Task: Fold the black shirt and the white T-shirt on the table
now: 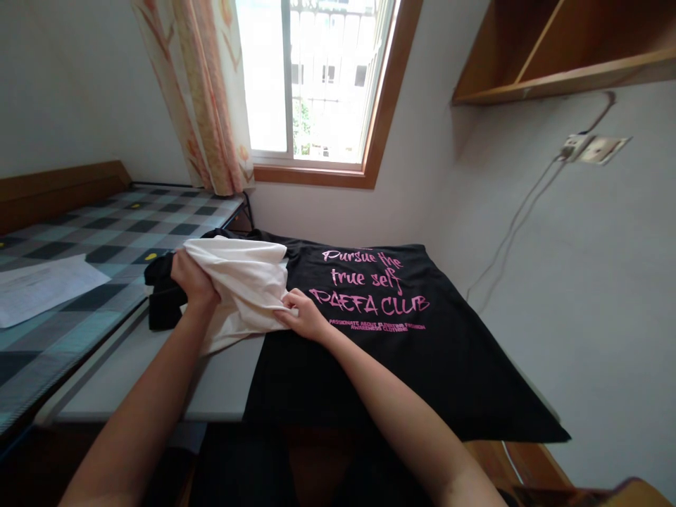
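A white cloth, perhaps a garment, is bunched and partly lifted between my hands. At its left side my left hand is closed on the fabric, with the fingertips hidden behind it. My right hand pinches the cloth's lower right edge between thumb and fingers. Beneath and to the right, a black T-shirt with pink lettering lies spread flat over the white table. More dark fabric lies folded or bunched at the left, partly behind my left hand.
On the left stands a bed with a checked cover and a sheet of paper on it. Ahead are a curtain and a window. A cable hangs from a wall socket at right, below a wooden shelf.
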Tool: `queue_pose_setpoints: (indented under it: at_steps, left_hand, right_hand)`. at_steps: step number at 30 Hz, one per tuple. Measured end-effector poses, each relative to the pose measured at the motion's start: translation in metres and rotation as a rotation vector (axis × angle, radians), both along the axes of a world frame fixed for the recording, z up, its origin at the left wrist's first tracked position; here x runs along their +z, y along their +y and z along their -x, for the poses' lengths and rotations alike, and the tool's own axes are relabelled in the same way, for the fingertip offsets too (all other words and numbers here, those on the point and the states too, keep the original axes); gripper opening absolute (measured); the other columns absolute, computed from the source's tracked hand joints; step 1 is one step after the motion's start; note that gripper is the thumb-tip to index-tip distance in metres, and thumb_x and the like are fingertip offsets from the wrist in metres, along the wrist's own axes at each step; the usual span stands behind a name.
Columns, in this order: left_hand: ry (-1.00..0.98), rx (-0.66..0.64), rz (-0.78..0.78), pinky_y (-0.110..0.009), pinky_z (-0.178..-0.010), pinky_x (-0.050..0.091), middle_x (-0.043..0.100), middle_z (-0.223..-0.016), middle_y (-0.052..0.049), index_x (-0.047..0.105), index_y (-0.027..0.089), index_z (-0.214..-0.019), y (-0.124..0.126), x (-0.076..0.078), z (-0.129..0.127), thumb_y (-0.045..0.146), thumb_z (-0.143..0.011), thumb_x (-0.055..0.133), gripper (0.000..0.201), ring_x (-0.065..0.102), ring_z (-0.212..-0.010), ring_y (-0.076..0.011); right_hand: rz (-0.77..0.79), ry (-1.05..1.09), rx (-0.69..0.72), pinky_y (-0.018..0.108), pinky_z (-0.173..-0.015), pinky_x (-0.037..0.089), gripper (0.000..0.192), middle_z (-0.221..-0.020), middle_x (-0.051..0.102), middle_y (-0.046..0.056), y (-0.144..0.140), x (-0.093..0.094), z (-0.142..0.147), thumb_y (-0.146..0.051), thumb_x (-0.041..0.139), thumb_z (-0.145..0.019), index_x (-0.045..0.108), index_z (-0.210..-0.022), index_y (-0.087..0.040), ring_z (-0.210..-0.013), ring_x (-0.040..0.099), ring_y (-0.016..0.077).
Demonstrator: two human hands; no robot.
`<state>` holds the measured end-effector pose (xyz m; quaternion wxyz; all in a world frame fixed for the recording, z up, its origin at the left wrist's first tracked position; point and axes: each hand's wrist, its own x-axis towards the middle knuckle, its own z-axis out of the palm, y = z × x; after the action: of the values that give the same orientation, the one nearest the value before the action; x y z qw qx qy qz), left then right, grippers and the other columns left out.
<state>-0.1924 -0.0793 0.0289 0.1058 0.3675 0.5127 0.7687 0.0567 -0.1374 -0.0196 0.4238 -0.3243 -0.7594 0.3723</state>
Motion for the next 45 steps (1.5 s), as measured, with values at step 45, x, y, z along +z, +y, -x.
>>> queue_pose_setpoints:
  at_steps: [45]
  left_hand:
    - [0.807,0.142,0.538,-0.049,-0.098,0.04,0.058,-0.125,-0.016,0.062,0.02,-0.122,-0.027,-0.005,-0.041,0.051,-0.082,0.056,0.051,0.056,-0.114,-0.0366]
  right_hand:
    - [0.026,-0.107,-0.862,0.042,-0.098,0.038,0.037,-0.106,0.064,0.011,0.062,-0.011,-0.077,-0.052,0.041,-0.091,0.061,-0.098,-0.022,-0.108,0.054,0.0271]
